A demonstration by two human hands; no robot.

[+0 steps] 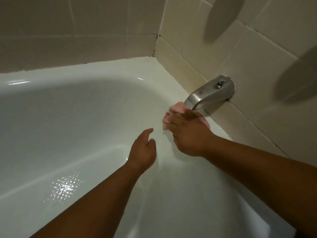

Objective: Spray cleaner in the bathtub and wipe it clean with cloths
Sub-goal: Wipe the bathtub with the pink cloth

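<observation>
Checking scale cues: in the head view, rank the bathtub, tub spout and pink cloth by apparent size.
1. bathtub
2. tub spout
3. pink cloth, though the right hand covers part of it, so places two and three are unsure.

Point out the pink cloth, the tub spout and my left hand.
pink cloth (pixel 176 108): head view, on the bunched fold just left of the spout tip.
tub spout (pixel 210 95): head view, on the top of its curved metal body.
left hand (pixel 143 150): head view, on the back of the hand.
</observation>
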